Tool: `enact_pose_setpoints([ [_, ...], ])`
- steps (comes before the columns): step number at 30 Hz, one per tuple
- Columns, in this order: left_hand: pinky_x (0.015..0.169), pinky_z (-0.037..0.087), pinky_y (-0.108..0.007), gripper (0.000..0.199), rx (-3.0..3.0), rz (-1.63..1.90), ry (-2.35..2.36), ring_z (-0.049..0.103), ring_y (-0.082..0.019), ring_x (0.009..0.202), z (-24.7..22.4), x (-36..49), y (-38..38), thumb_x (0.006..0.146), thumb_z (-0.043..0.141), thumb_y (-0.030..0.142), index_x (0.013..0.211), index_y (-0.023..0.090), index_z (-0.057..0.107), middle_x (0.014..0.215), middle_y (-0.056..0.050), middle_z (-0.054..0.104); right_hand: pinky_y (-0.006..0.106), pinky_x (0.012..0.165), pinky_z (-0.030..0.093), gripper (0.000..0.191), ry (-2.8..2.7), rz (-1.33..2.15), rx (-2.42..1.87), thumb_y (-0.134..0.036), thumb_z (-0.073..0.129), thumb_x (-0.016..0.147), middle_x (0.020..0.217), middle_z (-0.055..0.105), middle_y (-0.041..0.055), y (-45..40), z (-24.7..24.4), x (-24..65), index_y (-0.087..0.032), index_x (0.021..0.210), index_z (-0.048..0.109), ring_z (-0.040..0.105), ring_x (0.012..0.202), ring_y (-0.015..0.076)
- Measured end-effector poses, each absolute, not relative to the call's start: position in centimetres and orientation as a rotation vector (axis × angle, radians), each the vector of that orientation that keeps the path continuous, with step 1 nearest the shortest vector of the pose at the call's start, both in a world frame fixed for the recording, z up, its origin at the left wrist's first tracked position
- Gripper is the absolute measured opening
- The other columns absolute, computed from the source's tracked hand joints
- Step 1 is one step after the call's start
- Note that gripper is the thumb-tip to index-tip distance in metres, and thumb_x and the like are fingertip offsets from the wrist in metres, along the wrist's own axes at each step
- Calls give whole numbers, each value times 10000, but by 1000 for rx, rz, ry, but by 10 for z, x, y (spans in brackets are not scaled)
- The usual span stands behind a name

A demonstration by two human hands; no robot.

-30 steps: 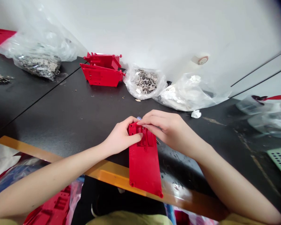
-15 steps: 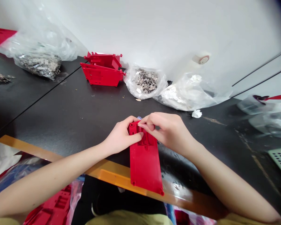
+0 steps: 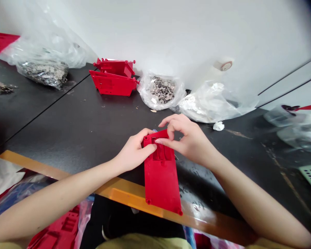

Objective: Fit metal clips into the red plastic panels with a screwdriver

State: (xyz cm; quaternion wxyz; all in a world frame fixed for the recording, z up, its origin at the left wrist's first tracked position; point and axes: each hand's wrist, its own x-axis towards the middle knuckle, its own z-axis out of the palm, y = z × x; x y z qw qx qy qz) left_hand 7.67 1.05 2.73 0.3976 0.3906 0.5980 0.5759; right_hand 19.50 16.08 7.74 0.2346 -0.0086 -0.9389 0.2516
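The right hand [image 3: 189,140] has lifted and opened above the red plastic panel [image 3: 160,183], its fingers spread apart, one raised clear while another still rests on the panel's upper end. The left hand [image 3: 133,152] stays clamped on the panel's upper left corner. The panel lies across the orange bench edge [image 3: 124,189], its lower end jutting past it. Farther out on the black bench [image 3: 67,117] sit two red plastic housings [image 3: 112,83], just beside a clear bag of metal pieces [image 3: 162,91]. A bag of white material [image 3: 206,107] lies to the right, and another bag of metal pieces [image 3: 43,73] to the left.
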Motion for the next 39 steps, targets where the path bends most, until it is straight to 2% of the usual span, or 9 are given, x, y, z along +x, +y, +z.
enact_pose_setpoints([
  [3, 765, 449, -282, 187, 1004, 1476, 1522, 582, -162, 839, 28, 76, 10, 874, 533, 326, 995, 195, 588, 901, 4, 635, 352, 913, 478, 163, -2522, 982, -219, -314, 728, 837, 1096, 657, 51, 165, 77, 195, -196, 851, 617, 614, 1012, 192],
  [8, 782, 425, -269, 223, 1011, 1477, 1559, 555, -150, 845, 25, 74, 11, 946, 475, 389, 981, 207, 597, 901, 17, 633, 303, 804, 536, 206, -2478, 1327, -338, -378, 719, 837, 1045, 701, 47, 163, 70, 192, -206, 949, 740, 668, 931, 181],
  [14, 768, 445, -269, 272, 1109, 1438, 1704, 597, -165, 867, 25, 74, 10, 977, 417, 401, 1043, 208, 597, 906, 3, 667, 353, 900, 508, 48, -2508, 805, -108, -242, 707, 856, 1140, 683, 48, 160, 66, 193, -216, 862, 747, 644, 1030, 198],
  [19, 765, 451, -270, 238, 1137, 1414, 1746, 612, -172, 881, 26, 74, 11, 956, 438, 361, 1023, 203, 602, 916, -1, 679, 396, 843, 486, 121, -2612, 336, 55, -192, 610, 917, 1047, 708, 58, 149, 70, 197, -203, 881, 725, 637, 943, 216],
  [23, 734, 437, -261, 199, 1102, 1413, 1746, 594, -156, 825, 27, 73, 11, 926, 456, 311, 980, 196, 609, 903, 7, 663, 376, 922, 499, 229, -2559, 501, -124, -223, 649, 881, 1237, 636, 102, 152, 70, 196, -181, 1105, 679, 602, 1124, 232],
  [25, 728, 429, -254, 202, 1091, 1416, 1734, 585, -151, 823, 28, 73, 11, 926, 451, 306, 962, 200, 619, 899, 13, 655, 346, 878, 525, 326, -2557, 753, -280, -291, 681, 857, 1220, 650, 88, 159, 68, 195, -188, 1166, 661, 631, 1078, 220],
  [29, 736, 418, -250, 197, 1097, 1392, 1717, 574, -135, 789, 28, 72, 10, 913, 452, 263, 948, 211, 638, 863, 32, 641, 284, 682, 520, 183, -2540, 1228, -474, -357, 645, 872, 852, 738, 12, 171, 63, 191, -198, 894, 734, 669, 720, 159],
  [33, 723, 427, -245, 180, 1016, 1454, 1659, 579, -132, 787, 25, 71, 12, 898, 477, 272, 962, 214, 634, 880, 32, 645, 288, 708, 516, 155, -2468, 1225, -465, -322, 653, 854, 847, 748, 9, 171, 62, 191, -198, 867, 745, 681, 751, 166],
  [39, 593, 387, -215, 178, 898, 1560, 1675, 494, -102, 615, 20, 73, 14, 862, 558, 349, 797, 202, 483, 690, 55, 537, 271, 685, 501, 138, -2498, 1121, -389, -286, 641, 867, 847, 744, 8, 166, 70, 194, -193, 879, 742, 663, 724, 146],
])
